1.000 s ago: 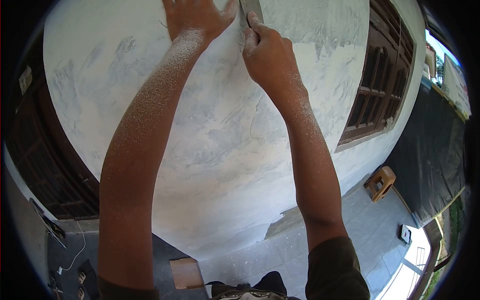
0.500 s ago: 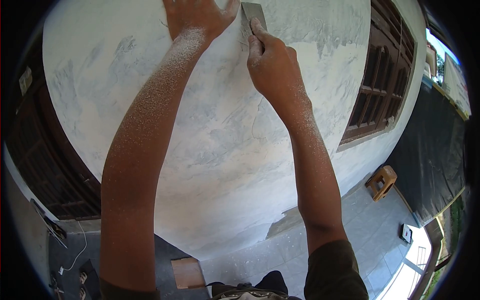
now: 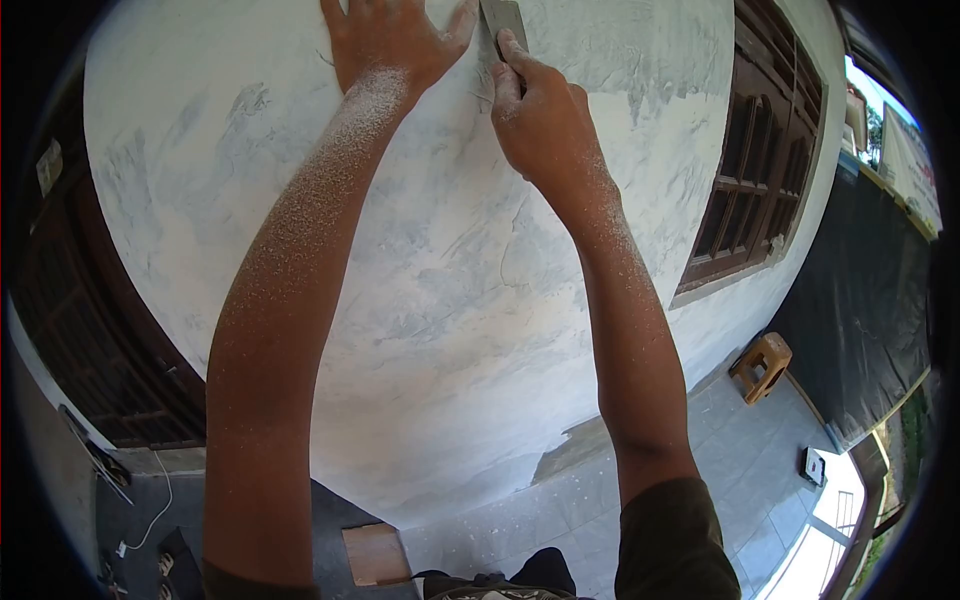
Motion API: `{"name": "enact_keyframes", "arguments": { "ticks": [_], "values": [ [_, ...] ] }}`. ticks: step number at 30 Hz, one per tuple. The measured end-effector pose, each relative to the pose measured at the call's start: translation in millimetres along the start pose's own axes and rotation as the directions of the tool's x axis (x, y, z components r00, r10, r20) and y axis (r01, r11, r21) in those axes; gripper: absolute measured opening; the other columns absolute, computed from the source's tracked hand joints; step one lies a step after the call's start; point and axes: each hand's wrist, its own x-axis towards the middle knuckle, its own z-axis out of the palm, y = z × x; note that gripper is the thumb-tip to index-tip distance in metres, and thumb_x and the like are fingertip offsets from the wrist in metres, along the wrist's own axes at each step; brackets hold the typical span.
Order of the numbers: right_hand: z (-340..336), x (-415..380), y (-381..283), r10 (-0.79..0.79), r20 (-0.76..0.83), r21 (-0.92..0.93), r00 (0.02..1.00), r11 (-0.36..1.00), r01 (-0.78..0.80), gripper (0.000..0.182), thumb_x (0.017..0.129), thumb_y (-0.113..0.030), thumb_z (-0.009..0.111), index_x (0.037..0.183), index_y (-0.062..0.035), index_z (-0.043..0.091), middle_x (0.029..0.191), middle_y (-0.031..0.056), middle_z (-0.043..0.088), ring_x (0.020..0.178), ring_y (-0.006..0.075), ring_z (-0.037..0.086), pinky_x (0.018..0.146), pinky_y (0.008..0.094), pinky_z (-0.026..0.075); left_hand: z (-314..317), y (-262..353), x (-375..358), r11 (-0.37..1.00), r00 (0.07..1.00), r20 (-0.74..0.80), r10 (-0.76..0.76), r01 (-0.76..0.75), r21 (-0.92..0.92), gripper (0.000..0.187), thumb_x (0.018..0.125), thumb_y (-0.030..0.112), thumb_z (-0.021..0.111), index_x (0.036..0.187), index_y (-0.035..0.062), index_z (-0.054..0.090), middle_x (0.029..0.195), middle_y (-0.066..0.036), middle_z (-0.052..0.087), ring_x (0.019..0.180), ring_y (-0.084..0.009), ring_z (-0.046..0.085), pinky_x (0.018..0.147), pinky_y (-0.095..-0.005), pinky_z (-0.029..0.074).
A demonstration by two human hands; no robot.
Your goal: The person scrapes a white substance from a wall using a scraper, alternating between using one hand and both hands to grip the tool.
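One flat scraper [image 3: 504, 22] is at the top of the frame, slightly right of the middle, in front of the whitish wall [image 3: 430, 260]. The right hand [image 3: 545, 115] is closed on it, with a finger lying along the blade. Just to the left, the left hand [image 3: 393, 42] is spread, its thumb stretched apart; the fingertips are cut by the top edge, so I cannot tell what they touch. Pale dust covers both forearms [image 3: 300, 220]. A brown window [image 3: 752, 170] is at the upper right, and below it a stool [image 3: 762, 367] stands on the tiled floor [image 3: 700, 460].
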Motion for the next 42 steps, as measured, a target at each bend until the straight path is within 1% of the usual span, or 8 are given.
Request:
{"name": "enact_keyframes", "arguments": {
  "ticks": [3,9,12,14,17,29,39,42],
  "values": [
    [-8,3,-7,0.101,0.091,0.040,0.991,0.994,-0.105,0.037,0.101,-0.018,0.047,0.134,-0.0029,0.057,0.086,0.0254,0.070,0.079,0.0369,0.072,0.074,0.0457,0.060,-10,3,-1,0.999,0.995,0.098,-0.029,0.027,0.026,0.077,0.093,0.062,0.040,0.155,0.0195,0.026,0.164,-0.017,0.008,0.152,-0.0291,0.001,0.121,-0.0511,0.001],
    [-2,-2,1,0.000,0.021,0.005,1.000,1.000,0.000,0.038,0.101,-0.018,0.046,0.133,-0.0023,0.057,0.088,0.0257,0.070,0.079,0.0383,0.072,0.074,0.0475,0.059,-1,-1,2,1.000,1.000,0.025,-0.009,0.009,-0.019,0.077,0.093,0.061,0.042,0.155,0.0181,0.027,0.163,-0.019,0.010,0.152,-0.0303,0.004,0.121,-0.0516,0.002],
    [-7,9,-1,0.060,0.075,0.071,0.995,0.995,-0.065,0.038,0.101,-0.019,0.047,0.134,-0.0030,0.057,0.088,0.0254,0.070,0.079,0.0380,0.072,0.074,0.0477,0.059,0,-1,-1,1.000,1.000,0.019,-0.002,0.002,-0.025,0.077,0.093,0.061,0.042,0.155,0.0178,0.028,0.163,-0.018,0.011,0.152,-0.0304,0.004,0.121,-0.0515,0.002],
    [-5,-2,4,-0.002,0.028,-0.013,1.000,1.000,0.003,0.038,0.101,-0.020,0.047,0.133,-0.0028,0.057,0.089,0.0254,0.070,0.079,0.0377,0.072,0.076,0.0476,0.059,4,-2,-2,0.999,1.000,-0.022,0.007,-0.008,-0.036,0.076,0.093,0.061,0.042,0.155,0.0177,0.028,0.163,-0.019,0.010,0.152,-0.0304,0.004,0.121,-0.0514,0.001],
    [-5,-21,3,0.085,0.105,0.036,0.991,0.995,-0.089,0.038,0.101,-0.021,0.047,0.132,-0.0023,0.058,0.089,0.0251,0.070,0.078,0.0371,0.072,0.077,0.0460,0.059,3,-1,-2,1.000,1.000,0.000,0.001,-0.001,-0.020,0.077,0.093,0.062,0.041,0.155,0.0187,0.027,0.163,-0.018,0.009,0.152,-0.0303,0.003,0.121,-0.0516,0.001],
    [-7,-13,3,0.051,0.085,-0.023,0.995,0.999,-0.049,0.037,0.101,-0.020,0.049,0.132,-0.0020,0.059,0.088,0.0247,0.071,0.076,0.0349,0.073,0.074,0.0436,0.060,-1,1,-1,0.999,0.998,0.061,-0.018,0.016,0.028,0.075,0.095,0.062,0.037,0.156,0.0204,0.025,0.164,-0.016,0.006,0.152,-0.0301,0.002,0.121,-0.0516,0.002],
    [-1,-11,-2,0.032,0.068,-0.013,0.997,0.999,-0.031,0.037,0.102,-0.020,0.047,0.133,-0.0030,0.058,0.089,0.0236,0.071,0.078,0.0350,0.073,0.075,0.0433,0.061,5,-1,-2,1.000,0.999,-0.043,0.006,-0.007,-0.011,0.074,0.094,0.059,0.041,0.155,0.0184,0.029,0.163,-0.018,0.011,0.152,-0.0307,0.005,0.121,-0.0521,0.003],
    [-2,4,-6,0.019,0.036,-0.042,0.999,0.999,-0.018,0.037,0.102,-0.020,0.047,0.133,-0.0030,0.058,0.090,0.0238,0.071,0.079,0.0353,0.073,0.075,0.0438,0.061,3,0,-1,0.999,1.000,0.015,-0.009,0.009,-0.039,0.073,0.094,0.059,0.040,0.154,0.0185,0.029,0.163,-0.018,0.011,0.152,-0.0307,0.005,0.121,-0.0522,0.002]
  ]
}}
